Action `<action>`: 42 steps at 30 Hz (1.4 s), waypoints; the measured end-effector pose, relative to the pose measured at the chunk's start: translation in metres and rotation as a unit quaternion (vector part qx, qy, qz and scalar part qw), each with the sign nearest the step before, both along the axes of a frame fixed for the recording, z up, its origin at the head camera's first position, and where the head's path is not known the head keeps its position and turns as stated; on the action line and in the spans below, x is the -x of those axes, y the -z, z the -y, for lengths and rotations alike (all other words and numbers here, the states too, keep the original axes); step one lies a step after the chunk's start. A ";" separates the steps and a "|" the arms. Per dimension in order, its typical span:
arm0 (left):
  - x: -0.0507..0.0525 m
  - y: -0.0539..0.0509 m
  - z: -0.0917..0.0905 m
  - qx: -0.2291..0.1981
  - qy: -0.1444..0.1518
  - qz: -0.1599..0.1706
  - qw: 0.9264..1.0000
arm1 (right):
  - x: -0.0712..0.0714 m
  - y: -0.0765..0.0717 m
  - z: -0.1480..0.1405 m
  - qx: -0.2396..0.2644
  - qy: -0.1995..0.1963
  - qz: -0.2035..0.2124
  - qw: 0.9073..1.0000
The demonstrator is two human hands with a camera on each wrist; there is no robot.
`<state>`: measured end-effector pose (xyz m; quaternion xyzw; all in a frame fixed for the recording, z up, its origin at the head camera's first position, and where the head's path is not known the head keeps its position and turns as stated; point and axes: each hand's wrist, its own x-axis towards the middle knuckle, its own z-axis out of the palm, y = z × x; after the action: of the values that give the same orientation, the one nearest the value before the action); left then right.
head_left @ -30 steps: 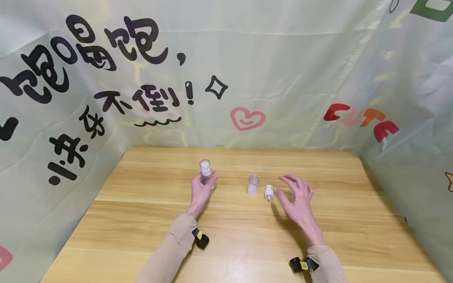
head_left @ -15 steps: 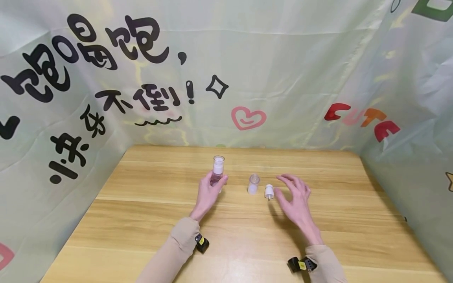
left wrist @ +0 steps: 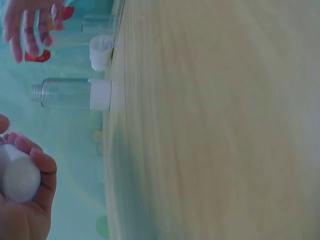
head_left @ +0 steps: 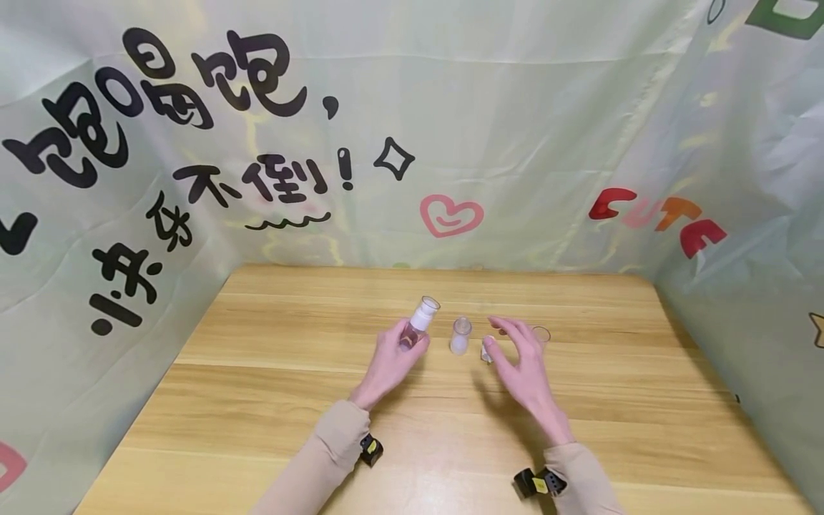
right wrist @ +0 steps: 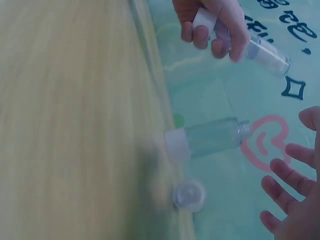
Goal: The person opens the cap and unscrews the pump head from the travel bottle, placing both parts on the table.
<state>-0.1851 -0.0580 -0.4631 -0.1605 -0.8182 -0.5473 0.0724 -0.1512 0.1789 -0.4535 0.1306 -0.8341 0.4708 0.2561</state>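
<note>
My left hand (head_left: 394, 354) grips a small pump bottle (head_left: 418, 320) with a white top under a clear cap, tilted to the right above the table. In the left wrist view its round white base (left wrist: 22, 181) shows between the curled fingers. A clear bottle (head_left: 460, 337) with a bare threaded neck and white base stands upright between my hands. Beside it on the table is a white pump head (head_left: 487, 349), partly hidden by my right hand (head_left: 524, 361). The right wrist view has that hand's fingers (right wrist: 290, 177) spread, holding nothing, apart from the pump head (right wrist: 189, 195).
A clear cap (head_left: 541, 334) stands on the wooden table (head_left: 270, 400) behind my right hand; the left wrist view shows this clear cap (left wrist: 97, 23) beyond the pump head. A printed cloth (head_left: 528, 143) rises along the table's back and sides.
My left hand has moved right with the pump bottle, which has gone from near upright to tilted right. My right hand has shifted left over the pump head, uncovering the clear cap.
</note>
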 end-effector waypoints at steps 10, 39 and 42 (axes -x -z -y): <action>-0.009 -0.002 -0.008 0.109 0.030 0.000 0.994 | 0.004 -0.011 0.021 -0.018 -0.065 -0.015 0.998; -0.010 -0.001 -0.012 0.251 0.090 -0.067 0.961 | 0.000 -0.008 0.030 -0.008 -0.114 0.102 0.988; -0.008 -0.002 -0.011 0.255 0.103 -0.064 0.959 | 0.000 -0.008 0.029 -0.007 -0.116 0.107 0.987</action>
<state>-0.1770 -0.0473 -0.4610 -0.2917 -0.9032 -0.3138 0.0242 -0.1507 0.1504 -0.4455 0.1773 -0.8390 0.5030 0.1080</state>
